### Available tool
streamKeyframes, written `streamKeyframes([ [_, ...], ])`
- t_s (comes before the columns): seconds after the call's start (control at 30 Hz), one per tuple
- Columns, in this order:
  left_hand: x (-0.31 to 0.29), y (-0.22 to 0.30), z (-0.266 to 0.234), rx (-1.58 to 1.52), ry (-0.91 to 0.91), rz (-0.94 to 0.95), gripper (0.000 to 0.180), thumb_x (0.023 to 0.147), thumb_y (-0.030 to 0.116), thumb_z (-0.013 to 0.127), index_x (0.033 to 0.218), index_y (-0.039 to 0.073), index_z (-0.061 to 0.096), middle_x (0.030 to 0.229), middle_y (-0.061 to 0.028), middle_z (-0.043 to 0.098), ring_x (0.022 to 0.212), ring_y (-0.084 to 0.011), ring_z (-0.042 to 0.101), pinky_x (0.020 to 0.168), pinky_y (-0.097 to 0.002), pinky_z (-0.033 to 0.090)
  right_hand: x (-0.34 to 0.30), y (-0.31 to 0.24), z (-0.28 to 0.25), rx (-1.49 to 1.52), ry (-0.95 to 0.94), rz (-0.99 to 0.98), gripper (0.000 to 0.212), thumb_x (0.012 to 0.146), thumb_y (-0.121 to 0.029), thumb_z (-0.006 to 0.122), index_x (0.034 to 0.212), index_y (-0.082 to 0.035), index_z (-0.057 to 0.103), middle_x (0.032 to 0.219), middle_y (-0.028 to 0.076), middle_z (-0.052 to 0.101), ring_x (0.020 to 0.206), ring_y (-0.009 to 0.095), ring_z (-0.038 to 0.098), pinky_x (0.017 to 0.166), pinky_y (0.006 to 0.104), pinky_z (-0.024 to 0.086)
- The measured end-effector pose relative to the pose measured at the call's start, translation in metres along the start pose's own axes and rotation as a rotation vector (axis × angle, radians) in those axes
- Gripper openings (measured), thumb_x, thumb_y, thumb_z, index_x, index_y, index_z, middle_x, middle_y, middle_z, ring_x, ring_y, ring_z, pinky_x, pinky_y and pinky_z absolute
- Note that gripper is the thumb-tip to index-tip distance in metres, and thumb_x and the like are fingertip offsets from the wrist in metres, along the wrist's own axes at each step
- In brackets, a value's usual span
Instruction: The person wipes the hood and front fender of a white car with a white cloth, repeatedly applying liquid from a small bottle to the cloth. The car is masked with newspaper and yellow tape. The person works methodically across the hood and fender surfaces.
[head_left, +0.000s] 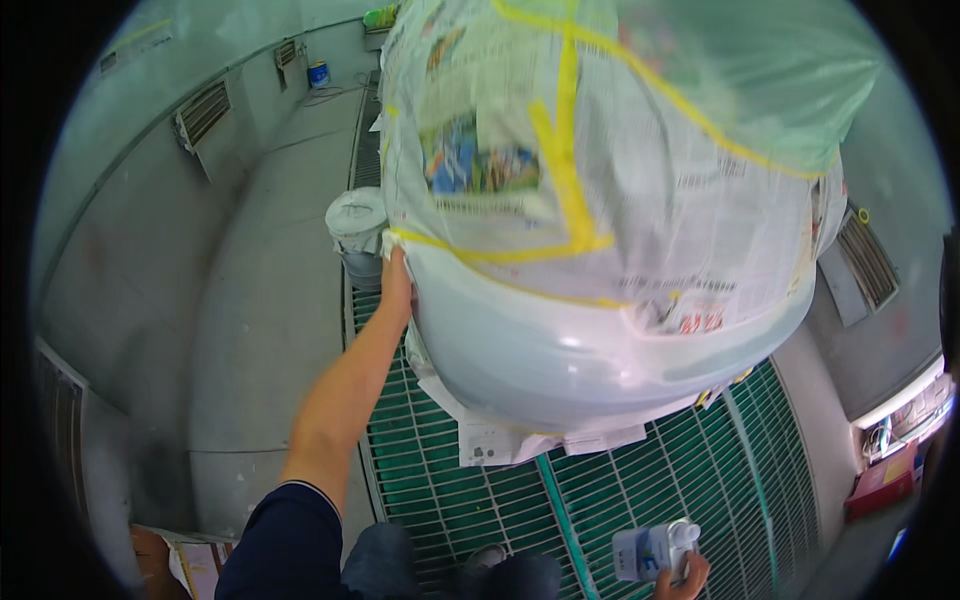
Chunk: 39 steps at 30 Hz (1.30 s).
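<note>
- The left hand (397, 283) was raised on an outstretched bare forearm, a dark blue sleeve pushed up near the elbow, and lay flat against the left side of a large rounded pale grey object wrapped in newspaper and thin clear plastic film (610, 230).
- Its fingers were pressed to the wrapping at the spot where a strip of yellow tape (565, 150) ended; whether they pinched the film or only pushed on it could not be told.
- The wrapped object filled the upper middle of the view, crossed by yellow tape bands, with loose sheets of newspaper hanging from its underside.
- The right hand (683, 578) was low at the bottom edge, closed around a small white and blue plastic bottle (655, 550) with its white cap pointing up.
- Under the object and the person's feet lay a green metal floor grating (640, 480), with a smooth grey concrete floor (270, 300) to its left.
- A grey bucket covered in white plastic (357, 235) stood on the grating, just beside the left hand and behind it.
- A small blue and white pail (318, 74) stood far off by the grey wall.
</note>
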<state>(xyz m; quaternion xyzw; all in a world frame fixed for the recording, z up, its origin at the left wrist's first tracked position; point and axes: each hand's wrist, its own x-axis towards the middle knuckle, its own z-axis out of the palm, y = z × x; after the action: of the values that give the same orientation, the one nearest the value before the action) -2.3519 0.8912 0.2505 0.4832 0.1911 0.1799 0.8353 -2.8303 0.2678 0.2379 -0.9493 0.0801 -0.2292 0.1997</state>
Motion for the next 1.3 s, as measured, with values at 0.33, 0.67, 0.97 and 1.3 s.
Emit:
streamKeyframes([
  [0.33,-0.141,0.129,-0.029,-0.311,0.124,-0.397,0.052,0.105,0.04,0.045,0.145,0.007,0.054,0.139,-0.0171,0.062,0.127,-0.0367,0.061,0.111,-0.0524,0.047,0.105,-0.211,-0.147,0.11,-0.225,-0.091,0.048,0.079,-0.02,0.08,0.123,-0.003,0.071,0.118,0.021,0.068,0.112,0.043,0.061,0.097,0.0523,0.051],
  [0.67,-0.216,0.432,-0.121,-0.713,-0.052,-0.565,0.05,0.1,0.034,0.045,0.138,0.006,0.061,0.143,-0.017,0.062,0.132,-0.0401,0.058,0.116,-0.0589,0.042,0.152,-0.451,-0.147,0.359,-0.45,-0.193,0.054,0.076,-0.014,0.077,0.126,0.002,0.063,0.117,0.019,0.065,0.105,0.037,0.063,0.09,0.0467,0.051],
  [0.97,-0.159,0.646,-0.278,-0.837,-0.084,-0.401,0.059,0.103,0.044,0.04,0.146,0.007,0.056,0.149,-0.0176,0.058,0.137,-0.041,0.054,0.118,-0.0594,0.039,0.19,-0.696,-0.031,0.364,-0.34,-0.365,0.061,0.071,-0.017,0.08,0.127,-0.001,0.062,0.114,0.019,0.066,0.105,0.041,0.062,0.09,0.0503,0.052],
  [1.3,0.016,0.771,-0.361,-1.002,-0.158,-0.182,0.064,0.106,0.053,0.037,0.148,0.009,0.055,0.155,-0.0167,0.052,0.141,-0.0422,0.05,0.12,-0.0606,0.035,0.264,-0.914,0.165,0.456,-0.525,-0.348,0.063,0.076,-0.015,0.079,0.133,-0.001,0.059,0.116,0.019,0.063,0.109,0.035,0.064,0.093,0.0427,0.052],
])
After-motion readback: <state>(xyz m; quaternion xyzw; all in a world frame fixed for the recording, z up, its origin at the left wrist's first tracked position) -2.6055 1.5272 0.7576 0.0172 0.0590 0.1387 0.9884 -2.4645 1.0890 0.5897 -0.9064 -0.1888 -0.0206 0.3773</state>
